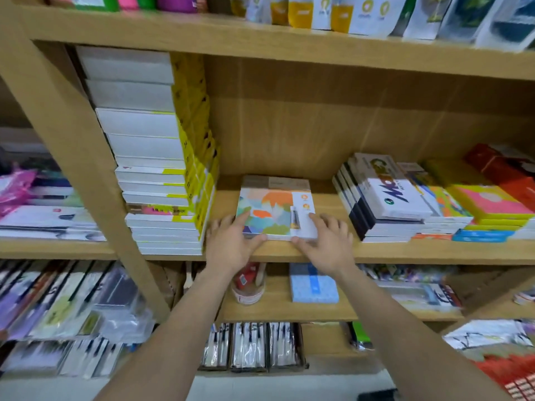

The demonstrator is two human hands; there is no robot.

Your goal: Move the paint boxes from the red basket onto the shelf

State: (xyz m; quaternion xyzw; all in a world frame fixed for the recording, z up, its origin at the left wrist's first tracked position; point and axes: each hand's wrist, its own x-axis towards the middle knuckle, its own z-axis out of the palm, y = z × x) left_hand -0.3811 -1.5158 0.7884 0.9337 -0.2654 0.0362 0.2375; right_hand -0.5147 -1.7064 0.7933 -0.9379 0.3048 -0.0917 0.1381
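Note:
A flat paint box [275, 211] with a colourful painted cover lies on the wooden shelf [289, 253], near its front edge, in the gap between two stacks. My left hand [230, 241] holds its near left corner, thumb along the front edge and a finger on the cover. My right hand [325, 241] holds the near right corner in the same way. A brown box lies just behind the paint box. The red basket is not in view.
A tall stack of white and yellow boxes [156, 157] stands left of the gap. Stacked paint sets [388, 198] and colourful boxes [489, 204] lie to the right. Lower shelves hold a blue box [314, 287], a tape roll [249, 287] and packaged brushes.

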